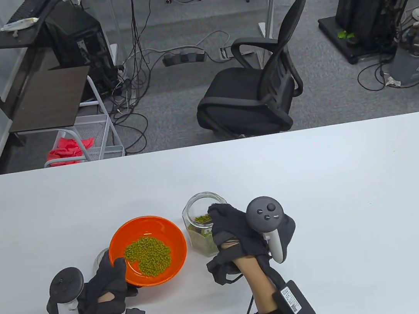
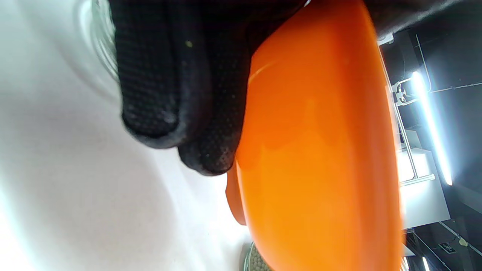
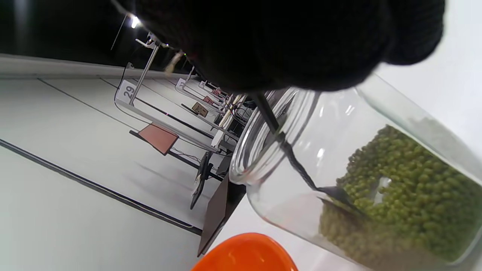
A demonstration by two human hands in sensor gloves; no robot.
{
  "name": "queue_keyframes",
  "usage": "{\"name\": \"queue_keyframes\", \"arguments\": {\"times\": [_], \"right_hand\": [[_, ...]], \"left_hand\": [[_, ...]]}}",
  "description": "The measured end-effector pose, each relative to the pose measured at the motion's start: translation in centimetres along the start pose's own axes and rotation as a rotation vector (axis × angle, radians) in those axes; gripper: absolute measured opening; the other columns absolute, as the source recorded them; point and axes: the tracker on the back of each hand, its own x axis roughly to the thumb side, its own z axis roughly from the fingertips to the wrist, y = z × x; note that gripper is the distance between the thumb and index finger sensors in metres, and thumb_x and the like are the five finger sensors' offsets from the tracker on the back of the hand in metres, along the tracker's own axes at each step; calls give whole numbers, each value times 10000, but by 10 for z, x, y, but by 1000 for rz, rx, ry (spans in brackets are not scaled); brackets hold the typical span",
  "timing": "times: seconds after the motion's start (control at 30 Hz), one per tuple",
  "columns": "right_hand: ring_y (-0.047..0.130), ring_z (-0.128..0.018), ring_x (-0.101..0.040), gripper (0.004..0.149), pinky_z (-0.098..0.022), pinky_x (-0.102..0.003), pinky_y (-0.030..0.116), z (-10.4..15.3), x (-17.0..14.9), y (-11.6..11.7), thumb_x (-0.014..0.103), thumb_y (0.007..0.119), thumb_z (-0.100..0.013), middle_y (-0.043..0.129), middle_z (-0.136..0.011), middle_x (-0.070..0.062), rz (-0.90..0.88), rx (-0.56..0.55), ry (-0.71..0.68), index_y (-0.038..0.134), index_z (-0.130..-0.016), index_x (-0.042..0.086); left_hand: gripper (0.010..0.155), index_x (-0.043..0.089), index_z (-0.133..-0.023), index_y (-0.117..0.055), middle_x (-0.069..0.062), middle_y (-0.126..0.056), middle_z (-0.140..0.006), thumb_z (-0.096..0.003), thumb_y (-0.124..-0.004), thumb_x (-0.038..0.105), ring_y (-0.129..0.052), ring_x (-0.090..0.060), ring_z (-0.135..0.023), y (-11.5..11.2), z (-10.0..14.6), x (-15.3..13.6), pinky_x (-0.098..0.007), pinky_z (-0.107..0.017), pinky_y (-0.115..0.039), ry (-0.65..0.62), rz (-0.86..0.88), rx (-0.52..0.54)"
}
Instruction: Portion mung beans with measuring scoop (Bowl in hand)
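Note:
My left hand grips the near left rim of an orange bowl and holds it tilted above the table, thumb inside the rim. A heap of green mung beans lies in it. In the left wrist view the gloved fingers curl under the bowl's orange underside. Right of the bowl stands a clear glass jar partly full of beans. My right hand reaches over its mouth and holds a dark thin scoop handle whose scoop end is dug into the beans.
A clear glass lid lies on the white table behind my left hand. A black office chair stands beyond the table's far edge. Cables and shelving fill the floor behind.

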Motion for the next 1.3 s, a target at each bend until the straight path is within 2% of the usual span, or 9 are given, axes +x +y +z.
{"name": "queue_keyframes", "arguments": {"times": [0.27, 1.3], "right_hand": [[986, -211, -242, 404, -364, -569, 802, 1, -17, -11, 262, 789, -472, 970, -456, -204, -254, -36, 57, 869, -774, 6], [958, -237, -233, 412, -380, -574, 781, 6, -48, -52, 268, 759, -483, 944, -483, -190, -490, -71, 150, 833, -806, 23]], "left_hand": [[681, 47, -1085, -416, -184, -678, -971, -569, -595, 454, -1152, -270, -483, 0, 0, 0, -281, -318, -1007, 3, -2, 2], [679, 50, -1085, -420, -183, -681, -971, -568, -596, 454, -1152, -271, -480, -3, 0, 0, -283, -317, -1005, 4, -11, -8]]}}
